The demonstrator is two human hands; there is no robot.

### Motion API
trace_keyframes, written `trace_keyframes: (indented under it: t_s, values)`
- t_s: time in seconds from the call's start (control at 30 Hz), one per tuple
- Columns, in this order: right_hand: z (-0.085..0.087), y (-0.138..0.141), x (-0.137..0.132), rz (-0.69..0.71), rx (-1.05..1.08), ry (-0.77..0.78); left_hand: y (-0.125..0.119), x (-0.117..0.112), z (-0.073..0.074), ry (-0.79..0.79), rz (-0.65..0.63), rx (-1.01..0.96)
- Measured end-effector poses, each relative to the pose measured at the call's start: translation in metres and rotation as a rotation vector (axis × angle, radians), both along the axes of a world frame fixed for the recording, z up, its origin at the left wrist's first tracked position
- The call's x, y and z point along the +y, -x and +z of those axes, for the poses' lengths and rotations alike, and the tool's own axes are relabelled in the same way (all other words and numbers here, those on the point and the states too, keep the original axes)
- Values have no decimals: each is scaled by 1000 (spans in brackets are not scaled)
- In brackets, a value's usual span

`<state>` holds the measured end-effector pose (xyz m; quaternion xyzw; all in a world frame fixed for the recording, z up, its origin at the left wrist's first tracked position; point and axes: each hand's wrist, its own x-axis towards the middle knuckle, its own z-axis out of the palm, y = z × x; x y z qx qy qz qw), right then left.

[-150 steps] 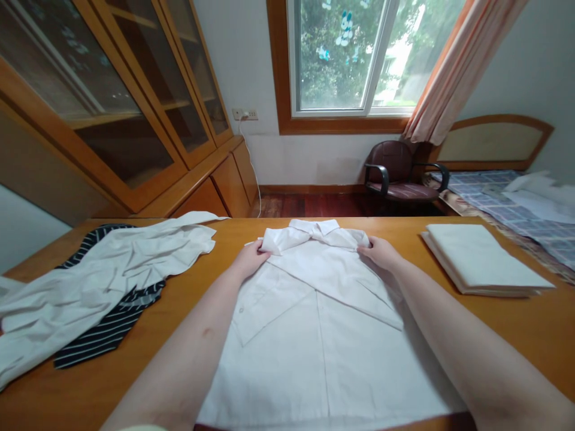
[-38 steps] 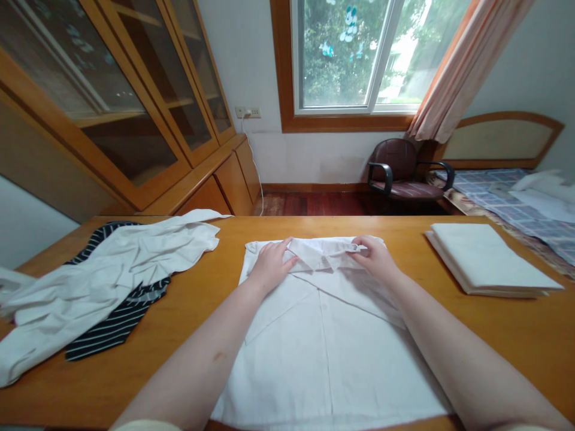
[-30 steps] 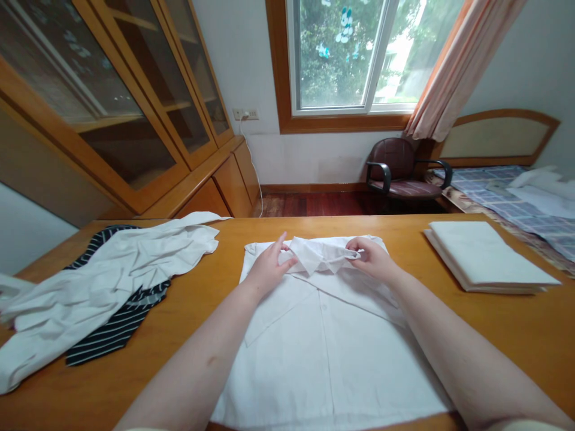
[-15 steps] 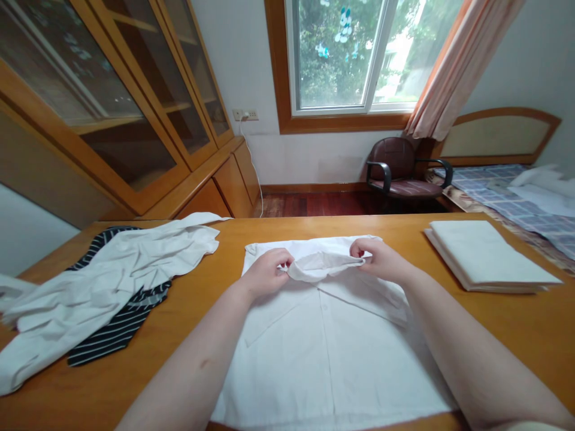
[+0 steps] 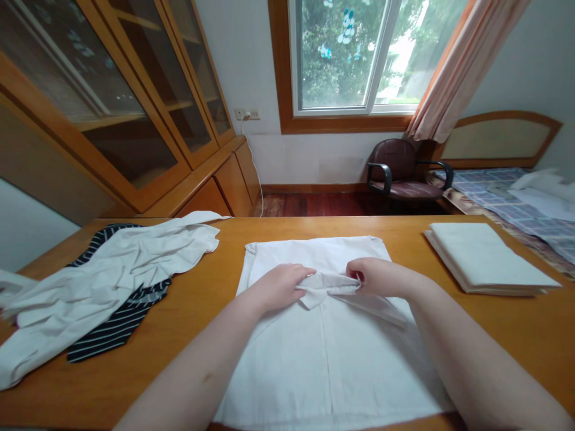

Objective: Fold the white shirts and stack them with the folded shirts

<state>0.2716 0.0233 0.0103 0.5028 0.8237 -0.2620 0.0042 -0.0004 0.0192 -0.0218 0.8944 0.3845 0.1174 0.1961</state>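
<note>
A white button-front shirt (image 5: 287,371) lies spread on the wooden table, its front placket facing up and its hem toward me. Its collar (image 5: 321,284) is folded down, with one point showing near the top button. At the collar's left end is my left hand (image 5: 283,284), fingers and thumb closed on the fabric. My right hand (image 5: 380,275) pinches the collar's right end between curled fingers and thumb. Part of each collar end is hidden by the fingers.
To the left, a crumpled white garment (image 5: 148,263) lies over a black-and-white striped cloth (image 5: 108,335). A folded white stack (image 5: 489,254) sits on the right of the table (image 5: 404,230). Beyond stand a brown armchair (image 5: 395,167), a bed (image 5: 498,185) and a glass-door cabinet (image 5: 193,155).
Both hands have moved toward me and slightly down with the collar. The collar's raised loop has been flattened and folded over, and a collar point now shows on the left.
</note>
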Motion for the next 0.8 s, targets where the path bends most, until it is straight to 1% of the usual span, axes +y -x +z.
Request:
trace_keyframes:
  t_s: [0.07, 0.13, 0.17, 0.2, 0.23, 0.27, 0.3, 0.33, 0.37, 0.4, 0.47, 0.5, 0.53, 0.57, 0.6, 0.63, 0.67, 0.7, 0.73, 0.77, 0.8]
  values:
    - [4, 1, 1, -7, 40, -73, 0, 0, 4, -73, 57, -51]
    - [9, 1, 2, -19, 98, -198, 2, -2, 13, -168, 123, -86]
    - [10, 0, 2, -18, 118, -252, 3, -3, 17, -201, 128, -86]
    - [11, -1, 2, -15, 124, -279, 3, -5, 21, -208, 103, -76]
    - [12, -2, 1, -12, 111, -265, 4, -8, 24, -183, 48, -61]
    - [12, -2, -1, -7, 81, -206, 4, -10, 27, -124, -29, -41]
    - [12, -3, -3, -1, 43, -113, 4, -12, 27, -37, -106, -17]
    - [11, -3, -5, 5, 1, -6, 3, -15, 27, 67, -164, 9]
    - [11, -2, -7, 12, -36, 97, 2, -16, 25, 178, -194, 35]
    - [11, -2, -9, 20, -61, 178, 2, -17, 23, 284, -200, 59]
    - [11, -2, -10, 41, -62, 271, 1, -15, 18, 467, -185, 94]
    - [11, -2, -9, 43, -49, 291, 1, -12, 15, 525, -167, 90]
    - [11, -3, -5, 33, -38, 300, 3, -8, 14, 551, -132, 76]
    - [10, -5, -1, 1, -34, 292, 5, -3, 12, 539, -69, 62]
    - [8, -8, 5, -59, -44, 257, 9, 2, 10, 486, 41, 60]
    - [4, -12, 12, -145, -70, 198, 14, 9, 8, 399, 194, 78]
    - [-1, -17, 20, -260, -113, 105, 21, 17, 5, 293, 375, 125]
    - [-8, -22, 28, -380, -160, -1, 28, 24, 2, 183, 571, 206]
    - [-16, -28, 36, -490, -223, -74, 36, 31, -1, 100, 740, 294]
    - [-24, -33, 43, -560, -300, -90, 44, 38, -6, 75, 860, 373]
    - [-32, -39, 49, -601, -371, -66, 52, 44, -10, 99, 912, 419]
